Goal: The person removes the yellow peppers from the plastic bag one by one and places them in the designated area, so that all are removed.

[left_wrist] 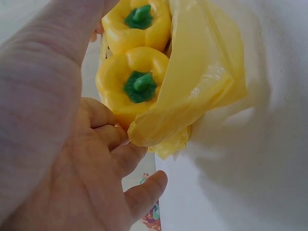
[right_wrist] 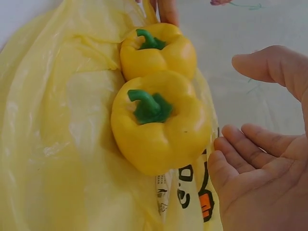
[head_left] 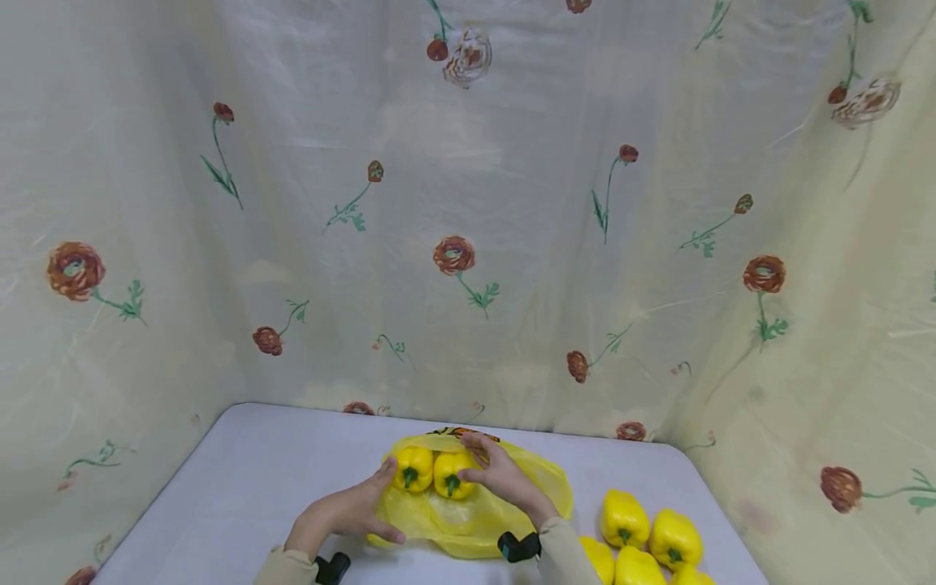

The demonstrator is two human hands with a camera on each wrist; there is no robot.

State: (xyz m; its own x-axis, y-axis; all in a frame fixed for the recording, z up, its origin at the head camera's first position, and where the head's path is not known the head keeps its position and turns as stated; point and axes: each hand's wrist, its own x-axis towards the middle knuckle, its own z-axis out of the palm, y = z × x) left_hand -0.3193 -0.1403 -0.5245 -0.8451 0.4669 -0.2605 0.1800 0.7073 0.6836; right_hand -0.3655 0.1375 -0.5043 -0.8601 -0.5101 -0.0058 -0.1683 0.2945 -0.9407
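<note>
Two yellow bell peppers with green stems, a left one (head_left: pixel 413 470) and a right one (head_left: pixel 452 476), sit side by side on a thin yellow plastic bag (head_left: pixel 478 520). In the left wrist view a fold of the bag (left_wrist: pixel 202 82) overlaps the edge of the nearer pepper (left_wrist: pixel 137 79). My left hand (head_left: pixel 356 505) is at the left pepper's outer side, fingertips against the pepper and bag edge, thumb spread away. My right hand (head_left: pixel 506 478) is beside the right pepper, fingers extended and thumb apart; in the right wrist view its fingertips reach the bag's printed edge.
More yellow bell peppers (head_left: pixel 624 520) stand in a group on the table's right side. The white table (head_left: pixel 241 487) is backed by a flower-printed curtain (head_left: pixel 526 325) that also runs along both sides. Each wrist wears a black camera (head_left: pixel 517 547).
</note>
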